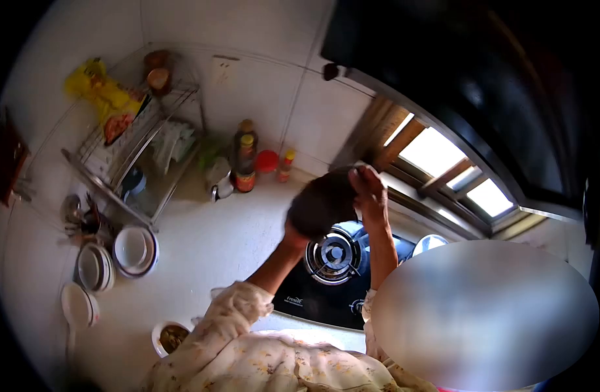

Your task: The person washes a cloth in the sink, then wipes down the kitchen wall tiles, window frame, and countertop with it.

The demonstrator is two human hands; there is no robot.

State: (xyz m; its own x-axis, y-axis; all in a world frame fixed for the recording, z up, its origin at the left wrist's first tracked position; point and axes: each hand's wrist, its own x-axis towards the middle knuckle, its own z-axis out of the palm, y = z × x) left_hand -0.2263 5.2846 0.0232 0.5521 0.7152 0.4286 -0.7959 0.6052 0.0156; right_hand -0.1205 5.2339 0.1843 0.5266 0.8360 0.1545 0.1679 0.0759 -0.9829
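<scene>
Pan [323,201] dark brown; rounded; dull; edges blurred

From here I see white tiled walls [261,26] behind a pale counter [212,228], and a wood-framed window [434,151] glowing brightly beside a dark overhead hood [470,85].

dark object [323,202]: blurred | left hand [293,232]: mostly hidden | bowl [157,341]: partly sleeve-covered
</scene>
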